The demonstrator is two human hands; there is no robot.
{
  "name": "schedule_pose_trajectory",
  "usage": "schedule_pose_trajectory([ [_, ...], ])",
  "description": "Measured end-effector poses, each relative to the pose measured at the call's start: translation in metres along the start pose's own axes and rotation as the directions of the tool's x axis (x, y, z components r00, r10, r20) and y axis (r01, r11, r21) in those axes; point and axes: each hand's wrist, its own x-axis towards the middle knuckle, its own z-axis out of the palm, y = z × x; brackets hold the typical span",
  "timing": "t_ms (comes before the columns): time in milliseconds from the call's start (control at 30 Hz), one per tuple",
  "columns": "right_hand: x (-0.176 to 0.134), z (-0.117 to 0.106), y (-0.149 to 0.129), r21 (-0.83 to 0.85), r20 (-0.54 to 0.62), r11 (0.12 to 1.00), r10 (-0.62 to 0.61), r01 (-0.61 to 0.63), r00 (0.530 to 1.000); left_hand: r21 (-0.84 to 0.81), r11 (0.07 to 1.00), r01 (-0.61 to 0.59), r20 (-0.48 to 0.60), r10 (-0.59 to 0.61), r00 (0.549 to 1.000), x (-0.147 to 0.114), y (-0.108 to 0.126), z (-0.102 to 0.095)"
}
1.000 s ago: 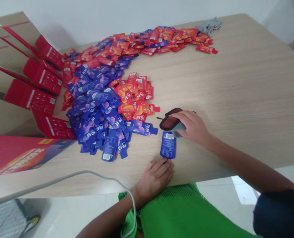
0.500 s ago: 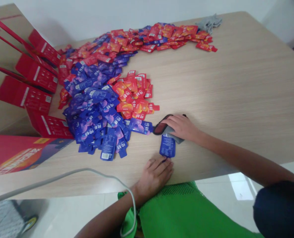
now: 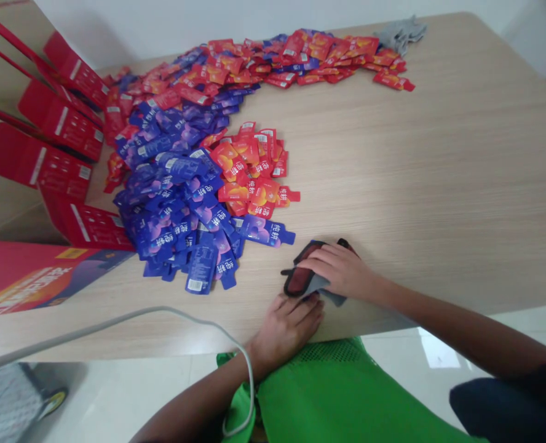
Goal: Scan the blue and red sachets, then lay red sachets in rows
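My right hand (image 3: 340, 267) is closed over a dark red pad with a black rim (image 3: 299, 280) and a grey cloth (image 3: 335, 297), pressing them down on the table near its front edge. Beneath them, a blue flat pouch is almost wholly covered. My left hand (image 3: 290, 323) rests palm down just in front, its fingers close together at the pouch's near end. The fingertips' exact grip is hidden. Left of my hands lies a heap of blue pouches (image 3: 166, 203), with one blue pouch (image 3: 264, 231) sticking out. Red-orange pouches (image 3: 254, 166) lie beside the heap.
A long pile of mixed red and blue pouches (image 3: 236, 67) runs along the wall to a grey crumpled cloth (image 3: 402, 34). Red open boxes (image 3: 63, 126) and a large red carton (image 3: 19, 274) stand left. A pale cable (image 3: 162, 309) crosses the front left.
My right hand has moved the pad and cloth toward me, over the blue pouch that showed before. My left hand stays in place. The view has shifted slightly.
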Motion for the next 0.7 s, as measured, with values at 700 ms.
schedule_pose_trajectory([
  [700,0.000,0.000,0.009,0.000,0.024,0.998,0.067,-0.067,0.997,-0.019,1.000,-0.017,-0.005,0.016,1.000,0.000,-0.002,-0.001],
])
